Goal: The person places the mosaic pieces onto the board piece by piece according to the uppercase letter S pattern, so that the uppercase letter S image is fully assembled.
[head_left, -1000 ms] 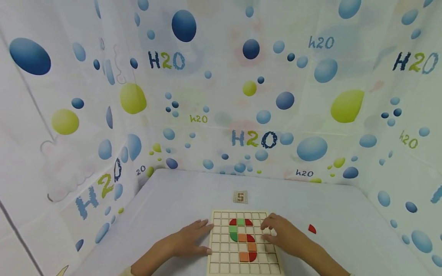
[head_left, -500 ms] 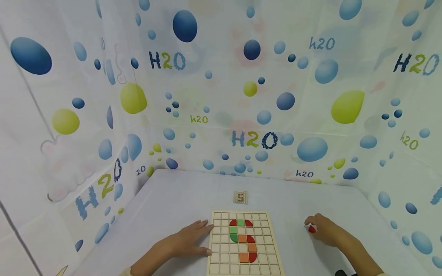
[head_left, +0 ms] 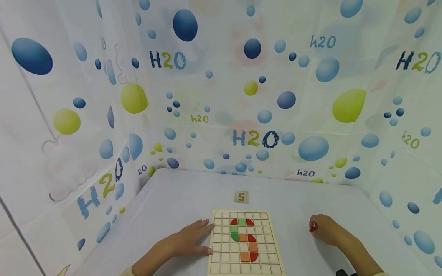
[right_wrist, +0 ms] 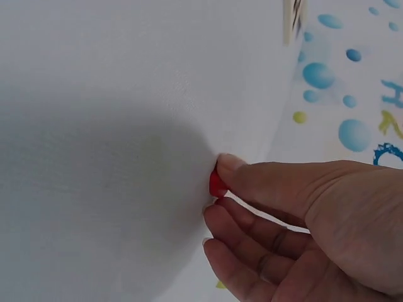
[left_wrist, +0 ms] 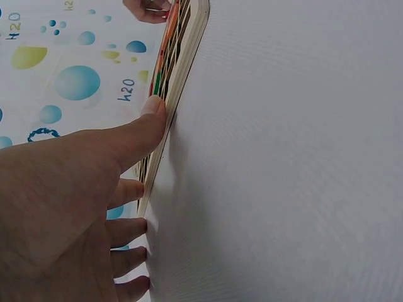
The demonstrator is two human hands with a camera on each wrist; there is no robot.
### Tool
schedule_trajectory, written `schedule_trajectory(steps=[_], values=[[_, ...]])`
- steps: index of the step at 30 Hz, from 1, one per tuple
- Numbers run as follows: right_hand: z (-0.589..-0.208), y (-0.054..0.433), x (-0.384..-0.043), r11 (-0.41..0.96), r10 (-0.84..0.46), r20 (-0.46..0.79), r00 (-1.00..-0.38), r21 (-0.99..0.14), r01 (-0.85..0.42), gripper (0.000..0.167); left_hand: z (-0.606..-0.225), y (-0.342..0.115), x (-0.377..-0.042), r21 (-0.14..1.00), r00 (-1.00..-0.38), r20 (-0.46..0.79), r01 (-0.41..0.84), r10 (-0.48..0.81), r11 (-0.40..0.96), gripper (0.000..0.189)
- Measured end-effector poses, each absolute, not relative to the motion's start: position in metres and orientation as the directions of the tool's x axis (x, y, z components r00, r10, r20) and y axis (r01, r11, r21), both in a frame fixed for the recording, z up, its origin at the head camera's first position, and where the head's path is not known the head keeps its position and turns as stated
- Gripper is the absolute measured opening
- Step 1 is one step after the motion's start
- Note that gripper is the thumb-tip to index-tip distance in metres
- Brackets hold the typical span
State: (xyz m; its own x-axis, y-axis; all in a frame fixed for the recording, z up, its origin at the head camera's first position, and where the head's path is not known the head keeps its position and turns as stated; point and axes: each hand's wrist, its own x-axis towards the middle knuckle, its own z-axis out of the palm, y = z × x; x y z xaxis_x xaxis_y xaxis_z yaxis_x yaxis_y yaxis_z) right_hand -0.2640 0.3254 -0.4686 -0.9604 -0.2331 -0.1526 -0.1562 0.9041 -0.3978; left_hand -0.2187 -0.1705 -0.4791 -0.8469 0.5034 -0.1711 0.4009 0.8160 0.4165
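Note:
A wooden grid board (head_left: 221, 257) lies on the white table, bearing red, green and orange tiles that form an S-like shape. My left hand (head_left: 188, 239) rests against the board's left edge, fingers spread; in the left wrist view the thumb (left_wrist: 151, 119) touches the board's side. To the right of the board, my right hand (head_left: 326, 229) pinches a small red tile (right_wrist: 217, 184) between thumb and fingertips, close to the table surface. Part of that tile is hidden by the fingers.
A small card (head_left: 241, 197) with a brown S on a grid lies beyond the board. A white curtain (head_left: 221, 96) printed with blue and green drops and "H2O" surrounds the table (head_left: 179, 199). A dark object (head_left: 341, 272) shows near the right forearm.
My right hand has moved right, from the board's right edge to the loose red tile, and now pinches it. My left hand has stayed at the board's left edge.

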Motion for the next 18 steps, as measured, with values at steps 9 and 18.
schedule_trajectory(steps=[9, 18], values=[[-0.4668, 0.3301, -0.2574, 0.929, -0.154, -0.204, -0.967, -0.362, -0.072, 0.027, -0.4788, -0.1706, -0.2202, 0.412, -0.846, -0.175, 0.401, 0.503, 0.818, 0.087], [-0.4683, 0.333, -0.2543, 0.892, -0.226, -0.185, -0.956, -0.433, -0.127, 0.022, -0.4784, -0.17, -0.2185, 0.418, -0.846, -0.172, 0.402, 0.505, 0.815, 0.087]])
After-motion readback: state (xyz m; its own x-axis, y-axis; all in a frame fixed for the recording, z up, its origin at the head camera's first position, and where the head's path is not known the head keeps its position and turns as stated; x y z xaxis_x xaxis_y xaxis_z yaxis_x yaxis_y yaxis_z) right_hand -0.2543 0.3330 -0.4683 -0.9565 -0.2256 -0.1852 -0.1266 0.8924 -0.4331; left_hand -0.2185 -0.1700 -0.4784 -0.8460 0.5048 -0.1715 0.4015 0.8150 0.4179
